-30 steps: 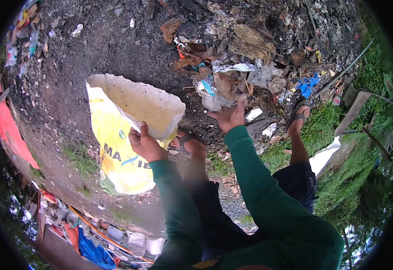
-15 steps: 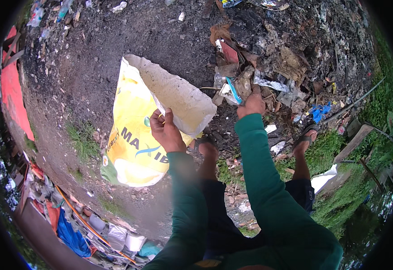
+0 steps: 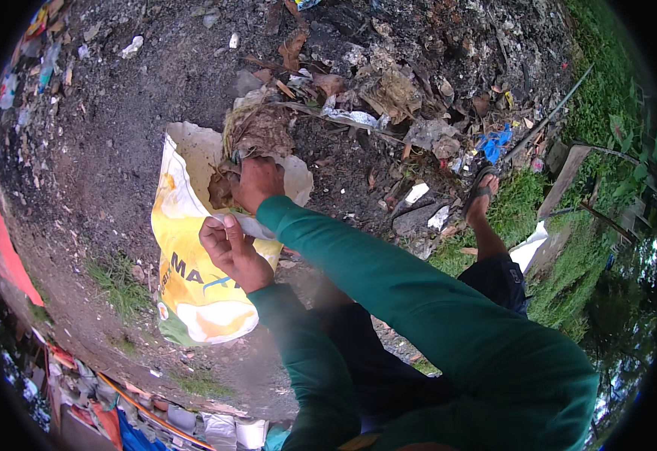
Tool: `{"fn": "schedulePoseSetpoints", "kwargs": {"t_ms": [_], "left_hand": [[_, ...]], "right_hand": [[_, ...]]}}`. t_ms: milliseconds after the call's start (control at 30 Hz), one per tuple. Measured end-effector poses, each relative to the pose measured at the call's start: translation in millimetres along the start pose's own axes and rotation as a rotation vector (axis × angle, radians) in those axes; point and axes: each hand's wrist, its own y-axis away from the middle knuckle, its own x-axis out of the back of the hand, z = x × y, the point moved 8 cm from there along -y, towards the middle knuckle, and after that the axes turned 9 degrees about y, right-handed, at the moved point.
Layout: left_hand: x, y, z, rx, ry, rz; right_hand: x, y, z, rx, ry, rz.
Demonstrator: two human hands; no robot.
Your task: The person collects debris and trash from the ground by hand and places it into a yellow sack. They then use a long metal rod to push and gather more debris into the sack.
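A large yellow and white woven sack [image 3: 172, 233] stands on the dirt at the left, its mouth facing up and away from me. My left hand [image 3: 234, 252] pinches the near edge of its rim between thumb and fingers. Inside the mouth, my right hand [image 3: 259, 184] is closed on a clump of brown, dry-looking trash [image 3: 262, 134]. Part of the clump overlaps the sack's far rim. Brown scraps also show below the hand in the opening. My right fingertips are hidden by the clump.
Burnt-looking ground with a trash heap [image 3: 392, 94] lies to the right of the sack. Beyond it are a blue plastic scrap [image 3: 494, 143], a long pole [image 3: 546, 113] and grass [image 3: 539, 293]. A red sheet [image 3: 1, 240] is at the far left. My sandalled foot [image 3: 482, 192] stands near the heap.
My right hand has moved left from the heap to the sack's mouth, carrying a clump of trash. My left hand still grips the rim. The whole view has shifted.
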Motion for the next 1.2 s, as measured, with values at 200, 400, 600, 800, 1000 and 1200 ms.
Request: {"fn": "schedulePoseSetpoints", "kwargs": {"t_ms": [200,400,600,800,1000,1200], "left_hand": [[3,2,-6,-0.022,-0.080,-0.010],[-13,8,-15,0.016,-0.212,0.133],[-18,24,-35,0.043,-0.415,0.148],[-3,25,-38,-0.073,-0.709,0.104],[-28,32,-35,-0.133,-0.730,0.085],[-35,39,-37,0.053,-0.511,0.198]], "right_hand": [[-31,38,40,0.144,-0.383,-0.512],[67,143,314,-0.520,-0.132,0.193],[-90,284,524,-1.507,-0.977,-0.255],[-170,251,520,-1.418,-1.182,-0.160],[-149,251,502,-1.481,-1.373,0.553],[-131,191,466,-1.410,-1.506,0.679]]}}
